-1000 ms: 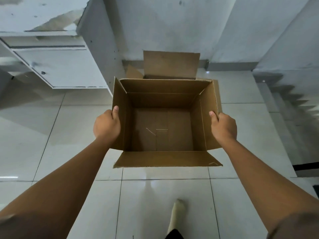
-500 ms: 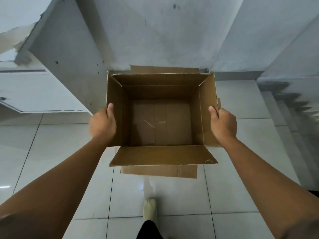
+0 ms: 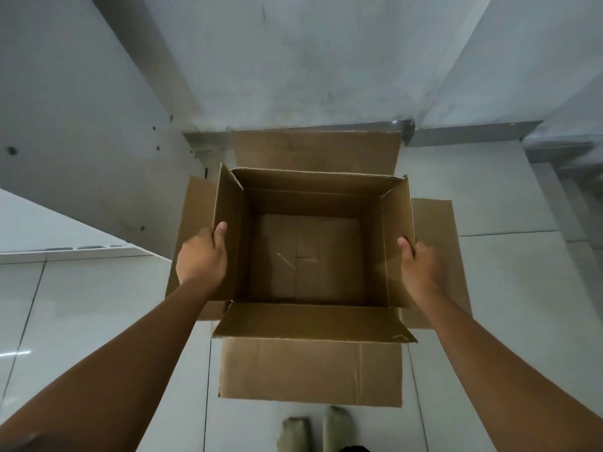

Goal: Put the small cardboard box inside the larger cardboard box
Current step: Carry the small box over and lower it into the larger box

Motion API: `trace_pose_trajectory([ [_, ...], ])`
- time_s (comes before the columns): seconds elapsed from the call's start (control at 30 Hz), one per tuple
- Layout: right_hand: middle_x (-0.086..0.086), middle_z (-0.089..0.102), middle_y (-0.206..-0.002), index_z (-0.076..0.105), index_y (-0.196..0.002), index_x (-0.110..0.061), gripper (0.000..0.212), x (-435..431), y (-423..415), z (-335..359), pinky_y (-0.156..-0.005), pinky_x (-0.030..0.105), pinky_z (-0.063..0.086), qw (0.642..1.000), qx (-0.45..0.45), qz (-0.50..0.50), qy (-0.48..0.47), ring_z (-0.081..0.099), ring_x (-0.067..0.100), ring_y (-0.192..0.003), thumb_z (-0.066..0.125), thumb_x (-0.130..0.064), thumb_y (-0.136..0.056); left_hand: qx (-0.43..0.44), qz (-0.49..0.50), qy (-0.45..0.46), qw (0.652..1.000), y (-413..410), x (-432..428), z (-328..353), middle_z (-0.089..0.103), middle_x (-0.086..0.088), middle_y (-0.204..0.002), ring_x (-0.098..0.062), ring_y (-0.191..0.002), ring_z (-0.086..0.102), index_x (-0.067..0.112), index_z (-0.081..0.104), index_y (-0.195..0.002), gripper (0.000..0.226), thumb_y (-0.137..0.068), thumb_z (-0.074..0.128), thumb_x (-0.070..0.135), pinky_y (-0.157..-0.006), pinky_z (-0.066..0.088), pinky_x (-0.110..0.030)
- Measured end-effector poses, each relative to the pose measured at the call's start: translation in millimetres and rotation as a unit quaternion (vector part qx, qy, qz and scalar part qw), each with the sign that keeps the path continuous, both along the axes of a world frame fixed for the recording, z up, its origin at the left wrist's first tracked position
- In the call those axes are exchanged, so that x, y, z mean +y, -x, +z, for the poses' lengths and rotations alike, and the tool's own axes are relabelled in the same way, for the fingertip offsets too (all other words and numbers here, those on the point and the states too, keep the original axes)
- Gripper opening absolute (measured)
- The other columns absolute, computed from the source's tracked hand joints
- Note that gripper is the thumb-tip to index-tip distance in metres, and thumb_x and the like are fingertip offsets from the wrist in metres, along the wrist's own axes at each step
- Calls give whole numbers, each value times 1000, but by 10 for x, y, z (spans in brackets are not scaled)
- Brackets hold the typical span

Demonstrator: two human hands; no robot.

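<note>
I hold the small cardboard box (image 3: 310, 256) open side up, empty inside, its near flap hanging toward me. My left hand (image 3: 202, 256) grips its left wall, thumb over the edge. My right hand (image 3: 421, 265) grips its right wall the same way. The box hovers directly over the larger cardboard box (image 3: 310, 370), which stands on the floor against the wall. Only the larger box's four spread flaps show around the small box; its inside is hidden.
Pale glossy floor tiles (image 3: 98, 305) lie all around. A grey wall (image 3: 293, 76) rises just behind the boxes, and a slanted grey structure (image 3: 81, 141) is at the left. Steps (image 3: 574, 203) climb at the right. My two feet (image 3: 313, 432) stand just before the larger box.
I have walked forward with the small box. It now sits over the larger box, whose flaps have come into view on all sides. My grip is unchanged.
</note>
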State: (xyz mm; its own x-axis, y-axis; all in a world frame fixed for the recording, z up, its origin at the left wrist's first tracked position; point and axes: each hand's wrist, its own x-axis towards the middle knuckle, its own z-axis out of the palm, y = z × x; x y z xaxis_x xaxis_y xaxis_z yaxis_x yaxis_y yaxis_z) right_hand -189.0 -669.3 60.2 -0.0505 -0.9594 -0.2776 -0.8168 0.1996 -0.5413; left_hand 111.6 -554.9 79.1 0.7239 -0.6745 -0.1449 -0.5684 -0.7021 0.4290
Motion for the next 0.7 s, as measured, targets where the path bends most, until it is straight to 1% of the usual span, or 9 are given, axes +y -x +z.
trace_pose_trajectory([
  [0.13, 4, 45, -61, 52, -83, -7, 31, -103, -53, -296, -47, 26, 33, 997, -20, 14, -73, 49, 22, -61, 37, -28, -99, 35, -10, -48, 998, -18, -97, -323, 57, -10, -74, -24, -68, 56, 2, 58, -92, 47, -98, 32, 41, -64, 45, -35],
  [0.23, 4, 45, -63, 52, -88, -7, 25, -156, -76, -446, -47, 26, 32, 992, -19, 23, -121, 47, 19, -59, 37, -23, -99, 71, -20, -82, 994, -42, -133, -504, 61, -13, -76, -26, -70, 59, 1, 59, -99, 42, -98, 36, 36, -65, 48, -36],
  [0.37, 3, 42, -58, 48, -69, -9, 29, -219, -66, -615, -45, 24, 27, 989, -1, 27, -147, 40, 12, -50, 43, -17, -97, 98, -21, -116, 988, -86, -151, -699, 53, -5, -65, -22, -63, 55, 1, 58, -91, 32, -97, 44, 29, -61, 47, -32],
  [0.4, 4, 43, -58, 51, -70, -8, 28, -225, -62, -645, -45, 24, 30, 989, 7, 25, -147, 42, 13, -50, 46, -15, -96, 95, -16, -125, 987, -103, -153, -745, 53, -4, -63, -20, -60, 53, 2, 58, -87, 30, -96, 45, 27, -56, 44, -30],
  [0.47, 11, 52, -65, 59, -84, 3, 19, -230, -72, -686, -53, 30, 44, 989, 24, 27, -141, 52, 20, -57, 51, -11, -93, 86, -4, -144, 986, -137, -152, -801, 53, -4, -61, -15, -54, 50, 3, 57, -76, 30, -95, 50, 25, -49, 38, -26],
  [0.5, 16, 58, -72, 61, -90, 5, 17, -231, -76, -704, -63, 36, 50, 990, 35, 30, -133, 57, 25, -66, 52, -9, -92, 83, -5, -150, 985, -155, -147, -822, 57, -8, -64, -17, -56, 51, 1, 59, -76, 29, -93, 53, 23, -51, 40, -27],
  [0.57, 20, 65, -88, 64, -101, 3, 17, -220, -65, -726, -76, 41, 53, 991, 56, 32, -114, 63, 31, -82, 52, -4, -91, 80, -13, -143, 986, -170, -132, -839, 66, -18, -81, -26, -71, 59, -4, 64, -87, 22, -91, 56, 16, -63, 45, -30],
  [0.63, 19, 67, -104, 64, -106, -2, 23, -191, -36, -736, -79, 41, 54, 994, 61, 25, -92, 64, 33, -92, 50, 1, -89, 74, -15, -115, 990, -159, -101, -842, 69, -22, -97, -34, -90, 63, -4, 66, -99, 19, -89, 55, 7, -73, 46, -32],
  [0.7, 16, 68, -106, 65, -102, -6, 21, -140, 10, -724, -78, 39, 54, 995, 60, 26, -73, 63, 30, -92, 50, 1, -89, 73, -9, -88, 993, -138, -62, -830, 70, -20, -106, -34, -100, 63, -1, 66, -107, 25, -89, 50, 3, -80, 47, -32],
])
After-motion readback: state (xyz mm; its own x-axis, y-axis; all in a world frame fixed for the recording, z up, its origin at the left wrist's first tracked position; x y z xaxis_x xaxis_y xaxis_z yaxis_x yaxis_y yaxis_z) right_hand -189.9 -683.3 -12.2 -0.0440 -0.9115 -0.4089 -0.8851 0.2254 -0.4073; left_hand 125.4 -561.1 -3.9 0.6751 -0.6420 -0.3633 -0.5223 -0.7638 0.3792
